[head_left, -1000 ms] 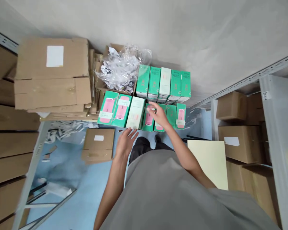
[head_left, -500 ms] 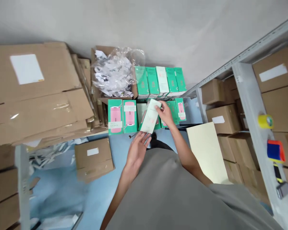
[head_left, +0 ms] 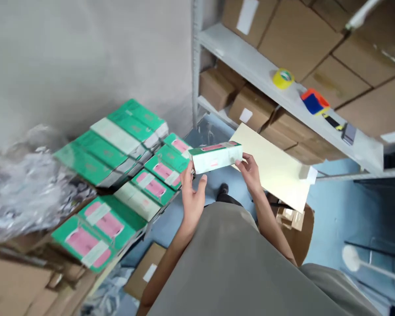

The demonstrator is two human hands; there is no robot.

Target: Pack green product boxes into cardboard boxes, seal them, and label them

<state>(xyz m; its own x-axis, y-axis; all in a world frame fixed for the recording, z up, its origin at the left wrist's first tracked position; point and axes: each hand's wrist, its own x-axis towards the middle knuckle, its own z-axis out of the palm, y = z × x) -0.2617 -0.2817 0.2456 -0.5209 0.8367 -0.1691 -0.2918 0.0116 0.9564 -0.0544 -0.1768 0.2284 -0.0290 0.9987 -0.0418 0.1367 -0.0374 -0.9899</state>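
Observation:
A narrow white-and-green box [head_left: 217, 158] with pink pictures is held level in the air in front of my body. My right hand [head_left: 251, 174] grips its right end between thumb and fingers. At the left end, the fingers of my left hand [head_left: 192, 195] press against the box while the thumb stands off below it. Left of the hands, a front row of similar green boxes [head_left: 153, 183] lies beside a back row of green and white boxes [head_left: 113, 140].
Crumpled paper and clear plastic [head_left: 29, 188] fill a carton at left. A pale yellow board [head_left: 273, 162] lies right of my hands. On the grey shelf [head_left: 250, 57] are yellow tape [head_left: 283, 78], an orange-and-blue item [head_left: 315, 102] and a cutter [head_left: 332, 121]. A flat carton [head_left: 146, 267] rests below.
The right hand reached into the front row, and a box was lifted out into both hands. My view has turned right toward the shelf and board, with the box carried along.

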